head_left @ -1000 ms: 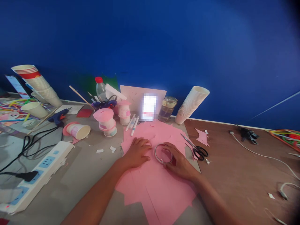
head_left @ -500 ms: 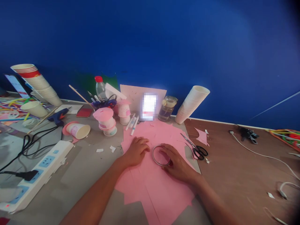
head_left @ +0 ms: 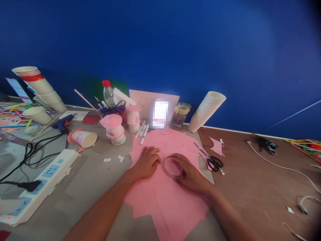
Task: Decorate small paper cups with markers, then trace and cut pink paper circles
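Observation:
Pink paper sheets [head_left: 160,197] with jagged, cut edges lie spread in front of me. My left hand [head_left: 146,164] rests on the paper, palm down, its fingers slightly bent and nothing visible in them. On the right, my right hand [head_left: 192,172] grips a thin greyish ring [head_left: 165,169] by its right side, thumb at the near edge and fingers over the far edge. The ring lies flat on the paper, pink showing through its middle. Black-handled scissors [head_left: 213,162] lie just beyond my right hand, partly over the paper's edge. Two white markers [head_left: 144,134] lie at the far edge.
Pink-topped paper-cup pieces [head_left: 115,130] stand left of the paper; another cup [head_left: 85,139] lies on its side. At left are a power strip [head_left: 47,179] and a glue gun [head_left: 62,123]. A lit phone [head_left: 160,113], glass jar [head_left: 180,115] and leaning cup stack [head_left: 207,112] stand behind.

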`<state>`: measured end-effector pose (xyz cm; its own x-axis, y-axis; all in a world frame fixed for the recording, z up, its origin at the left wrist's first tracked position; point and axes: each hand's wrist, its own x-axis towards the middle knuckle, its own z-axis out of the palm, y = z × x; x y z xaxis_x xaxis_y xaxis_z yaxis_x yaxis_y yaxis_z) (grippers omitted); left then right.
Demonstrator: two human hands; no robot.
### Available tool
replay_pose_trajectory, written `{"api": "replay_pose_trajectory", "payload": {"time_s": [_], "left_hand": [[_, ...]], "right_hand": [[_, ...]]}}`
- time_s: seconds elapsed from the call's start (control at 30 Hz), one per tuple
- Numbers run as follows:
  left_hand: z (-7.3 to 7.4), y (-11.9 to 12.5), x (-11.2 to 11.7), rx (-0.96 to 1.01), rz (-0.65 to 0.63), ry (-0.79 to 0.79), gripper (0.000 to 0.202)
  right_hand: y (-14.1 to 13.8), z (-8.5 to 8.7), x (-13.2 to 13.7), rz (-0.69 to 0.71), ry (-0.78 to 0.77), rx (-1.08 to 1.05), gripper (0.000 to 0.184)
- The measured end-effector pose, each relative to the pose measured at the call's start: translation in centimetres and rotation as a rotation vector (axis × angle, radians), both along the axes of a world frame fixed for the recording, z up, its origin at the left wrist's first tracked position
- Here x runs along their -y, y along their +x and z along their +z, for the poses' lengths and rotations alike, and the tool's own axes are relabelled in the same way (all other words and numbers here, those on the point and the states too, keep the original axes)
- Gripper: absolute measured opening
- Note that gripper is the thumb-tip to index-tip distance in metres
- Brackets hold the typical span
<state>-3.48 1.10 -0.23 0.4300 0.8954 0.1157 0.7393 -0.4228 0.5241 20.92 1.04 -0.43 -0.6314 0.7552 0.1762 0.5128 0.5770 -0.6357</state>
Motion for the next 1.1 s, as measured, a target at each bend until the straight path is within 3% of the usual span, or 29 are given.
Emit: {"api": "replay_pose_trajectory", "payload": {"time_s": [0.3,0.6,0.83,0.93,1.1], "left_hand": [[0.0,0.9,0.6,0.028,0.02,-0.013,0.028],[1.0,1.9,1.1,0.094,0.155,-0.123,0.042],[0.6,2.1,1.2,0.485,0.179,-0.469,0.039],[1.5,1.8,1.0,0.665,0.222,-0.617,0.034],[3.0,0.7,0.4,1.103,0.277,-0.995,0.033]], "right_hand": [[0.0,0.1,-0.1,0.018,0.004,-0.004,0.071],[0.0,0.8,-0.1,0.029,0.005,0.003,0.068],[-0.3,1.3,-0.1,0.031,0.011,-0.007,0.066],[-0.3,1.3,-0.1,0.014,-0.014,0.008,0.07],[0.0,1.1,-0.2,0.026,-0.007,-0.017,0.07]]}}
